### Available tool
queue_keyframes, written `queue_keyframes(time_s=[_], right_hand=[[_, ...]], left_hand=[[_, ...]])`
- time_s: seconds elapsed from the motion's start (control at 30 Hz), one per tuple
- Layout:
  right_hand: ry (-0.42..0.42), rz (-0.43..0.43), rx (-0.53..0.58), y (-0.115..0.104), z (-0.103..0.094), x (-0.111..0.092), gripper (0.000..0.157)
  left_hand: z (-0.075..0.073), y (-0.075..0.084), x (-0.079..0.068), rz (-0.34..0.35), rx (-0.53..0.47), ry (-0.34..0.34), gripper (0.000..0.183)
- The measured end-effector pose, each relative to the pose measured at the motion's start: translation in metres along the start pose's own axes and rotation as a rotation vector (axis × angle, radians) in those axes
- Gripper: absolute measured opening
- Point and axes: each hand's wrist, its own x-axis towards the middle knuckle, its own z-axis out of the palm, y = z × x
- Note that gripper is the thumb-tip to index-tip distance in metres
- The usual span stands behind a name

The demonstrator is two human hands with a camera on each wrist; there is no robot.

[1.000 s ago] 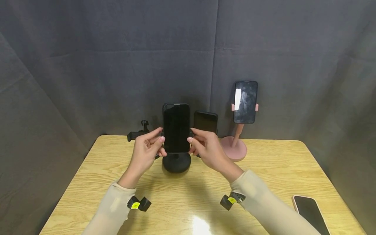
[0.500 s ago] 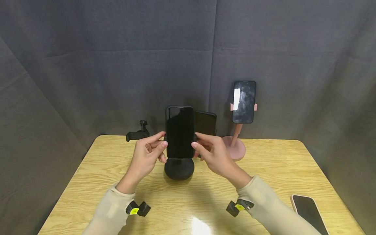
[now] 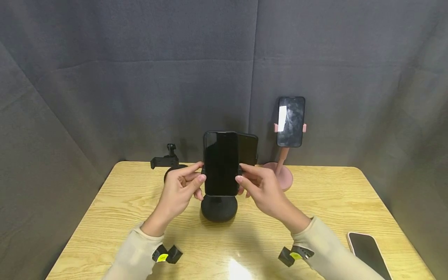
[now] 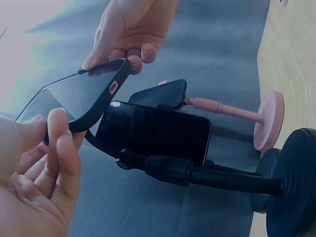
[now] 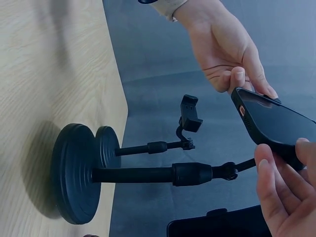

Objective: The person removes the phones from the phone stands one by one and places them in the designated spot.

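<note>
As the left grip [image 3: 179, 191] pinches the phone [image 3: 221, 164], the right grip [image 3: 266, 190] mirrors it.

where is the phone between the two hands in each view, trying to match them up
Head: phone just below centre, roughly upright.
Left wrist: phone at upper left, slanted.
Right wrist: phone at right, reaching the edge.
Shared landmark: its stand's round black base, at right in left wrist, left in right wrist.

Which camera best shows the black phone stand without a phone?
The right wrist view: clamp, pole and most of the base of the empty stand show. The head view shows its clamp, but the left hand partly hides its base. The left wrist view misses it.
</note>
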Motion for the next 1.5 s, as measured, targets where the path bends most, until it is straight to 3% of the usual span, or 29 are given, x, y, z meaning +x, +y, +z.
queue_keyframes(time_s=[0.87,1.5], right_hand=[[0.016,-0.034,-0.009,0.001,-0.014,-0.035,0.039],[0.08,-0.126,-0.048,0.011,-0.023,-0.064,0.037]], left_hand=[[0.024,0.001,-0.012,-0.029,-0.077,-0.076,0.047],[0.047,-0.002,-0.023,-0.02,-0.152,-0.129,0.048]])
